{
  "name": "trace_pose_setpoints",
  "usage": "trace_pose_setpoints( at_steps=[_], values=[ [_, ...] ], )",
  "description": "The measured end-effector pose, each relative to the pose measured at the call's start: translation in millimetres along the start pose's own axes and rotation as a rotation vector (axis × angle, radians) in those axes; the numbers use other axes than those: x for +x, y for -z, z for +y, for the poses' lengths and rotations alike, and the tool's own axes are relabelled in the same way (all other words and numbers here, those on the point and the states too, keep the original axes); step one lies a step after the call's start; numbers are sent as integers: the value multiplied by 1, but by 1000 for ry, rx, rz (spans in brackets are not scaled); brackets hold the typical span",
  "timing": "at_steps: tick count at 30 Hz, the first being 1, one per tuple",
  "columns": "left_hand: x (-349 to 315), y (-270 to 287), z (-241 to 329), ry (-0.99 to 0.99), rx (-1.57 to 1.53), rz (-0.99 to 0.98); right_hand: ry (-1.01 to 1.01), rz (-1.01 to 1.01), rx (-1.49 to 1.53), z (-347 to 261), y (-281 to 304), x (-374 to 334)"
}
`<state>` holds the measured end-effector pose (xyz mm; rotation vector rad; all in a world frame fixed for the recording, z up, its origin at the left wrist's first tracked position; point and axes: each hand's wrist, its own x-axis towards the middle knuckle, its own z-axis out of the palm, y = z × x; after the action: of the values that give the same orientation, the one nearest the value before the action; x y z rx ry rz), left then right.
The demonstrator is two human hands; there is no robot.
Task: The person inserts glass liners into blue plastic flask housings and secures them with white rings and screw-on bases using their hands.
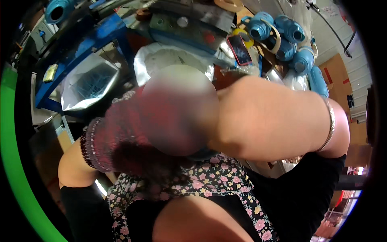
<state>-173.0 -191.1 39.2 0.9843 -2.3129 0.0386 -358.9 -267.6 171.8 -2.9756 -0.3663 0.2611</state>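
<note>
- Gloved left hand, bare right hand: fingers blurred over, grip impossible to tell.
- Dark blue piece, mostly hidden, shows just bodyward of the fingers; best steadied from both sides.
- White bag lies beyond them.

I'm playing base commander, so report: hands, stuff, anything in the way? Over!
Left gloved hand, bare right hand close together. Anything held: can't tell. In the way: round blur hiding fingers. White plastic bag beyond.

the middle bag lies between left bag and phone
</note>
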Motion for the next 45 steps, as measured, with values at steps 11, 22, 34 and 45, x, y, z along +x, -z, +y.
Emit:
trace_pose_setpoints(
  at_steps=[11,22,34,45],
  values=[
    [26,98,1,-4,-426,-122,-85,137,78,-2,11,4],
    [-109,230,-240,897,895,169,-787,1475,1115,72,-121,-9],
    [-261,199,-49,744,607,1336,-593,984,1675,160,-48,150],
    [-354,116,81,1326,865,980,-340,966,1945,191,57,473]
  ],
)
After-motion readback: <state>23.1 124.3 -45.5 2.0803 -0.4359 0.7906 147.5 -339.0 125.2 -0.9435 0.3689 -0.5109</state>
